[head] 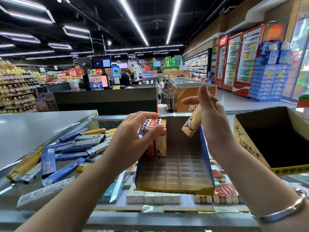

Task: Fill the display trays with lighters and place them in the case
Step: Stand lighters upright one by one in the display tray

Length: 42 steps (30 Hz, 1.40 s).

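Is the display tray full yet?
No. The display tray holds lighters only at its back left; most clear slots are empty.

Left hand (133, 136) hides standing lighters (160, 144) partly.

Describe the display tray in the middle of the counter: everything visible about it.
The display tray is an open cardboard box with blue side walls, a yellow front lip and a clear plastic grid insert of small cells. It sits on the glass counter, tilted up at the back. Only the rear left cells are filled, with upright orange and yellow lighters; the rest are empty. The left hand rests on those lighters; the right hand holds a yellow lighter above it.
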### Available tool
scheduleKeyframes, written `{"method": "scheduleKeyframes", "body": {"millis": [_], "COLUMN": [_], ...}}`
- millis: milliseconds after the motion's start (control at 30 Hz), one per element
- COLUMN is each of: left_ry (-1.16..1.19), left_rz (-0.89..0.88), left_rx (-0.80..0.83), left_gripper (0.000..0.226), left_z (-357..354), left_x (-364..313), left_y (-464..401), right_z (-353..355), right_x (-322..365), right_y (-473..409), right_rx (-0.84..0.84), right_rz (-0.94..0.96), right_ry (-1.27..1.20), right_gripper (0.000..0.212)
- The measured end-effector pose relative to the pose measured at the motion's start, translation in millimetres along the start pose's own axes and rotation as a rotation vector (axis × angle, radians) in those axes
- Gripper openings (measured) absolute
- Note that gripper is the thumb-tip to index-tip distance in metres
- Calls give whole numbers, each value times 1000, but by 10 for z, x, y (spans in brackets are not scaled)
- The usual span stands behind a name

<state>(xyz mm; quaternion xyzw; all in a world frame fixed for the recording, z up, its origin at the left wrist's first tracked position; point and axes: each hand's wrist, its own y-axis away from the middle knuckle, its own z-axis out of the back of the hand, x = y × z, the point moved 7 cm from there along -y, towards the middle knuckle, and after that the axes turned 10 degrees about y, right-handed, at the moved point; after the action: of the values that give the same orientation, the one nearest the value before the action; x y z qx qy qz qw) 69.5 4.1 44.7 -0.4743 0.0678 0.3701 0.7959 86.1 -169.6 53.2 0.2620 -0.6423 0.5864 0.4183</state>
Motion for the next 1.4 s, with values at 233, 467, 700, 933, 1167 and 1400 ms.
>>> {"method": "scheduleKeyframes", "body": {"millis": [233, 467, 700, 933, 1167, 1400], "left_ry": [-21, 25, 204, 246, 350, 391], "left_rz": [-226, -171, -130, -76, -37, -8], "left_rx": [31, 71, -13, -123, -83, -204], "left_gripper": [49, 53, 33, 48, 78, 32], "left_z": [-89, -127, -31, 195, 217, 350], "left_x": [-341, -301, -234, -99, -65, -29], "left_y": [71, 101, 36, -4, -10, -41], "right_z": [-240, -397, -414, -80, -70, -42], "right_x": [87, 73, 116, -321, -538, -526], "right_y": [104, 205, 168, -118, -133, -139], "right_rx": [182, 365, 359, 223, 243, 221], "right_rz": [90, 102, 251, -11, -79, -90], "right_ry": [42, 190, 386, 514, 507, 490], "right_gripper": [64, 65, 84, 15, 56, 58]}}
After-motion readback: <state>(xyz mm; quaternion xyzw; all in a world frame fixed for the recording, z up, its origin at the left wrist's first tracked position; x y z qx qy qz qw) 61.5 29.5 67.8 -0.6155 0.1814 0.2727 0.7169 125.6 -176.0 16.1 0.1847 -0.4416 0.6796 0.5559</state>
